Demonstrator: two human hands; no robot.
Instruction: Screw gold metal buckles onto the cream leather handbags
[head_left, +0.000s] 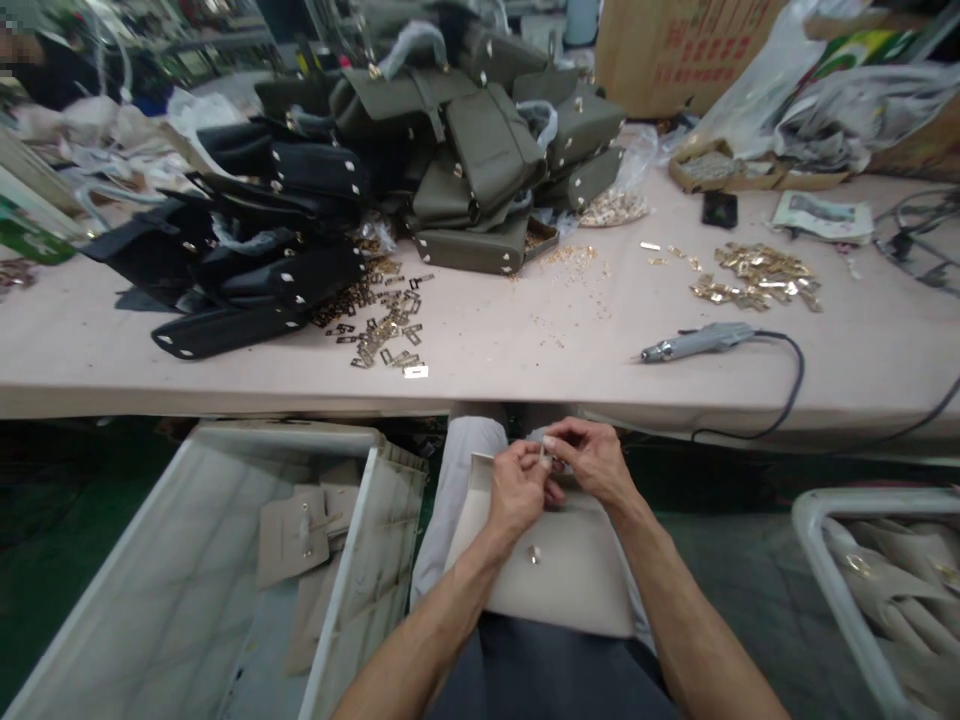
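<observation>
A beige handbag piece (559,575) lies across my lap, with a small metal clasp part (533,554) on its face. Over its far edge my left hand (519,487) and my right hand (592,460) meet, both with fingers closed in a pinch. Between the fingertips is something small and pale that I cannot make out. The far edge of the bag piece is partly hidden behind the hands.
Black handbags (255,250) and olive handbags (480,150) are piled on the table (495,350). Gold metal plates (757,275) and an electric screwdriver (697,343) lie at right. A white bin (360,560) stands left, another bin (817,520) right.
</observation>
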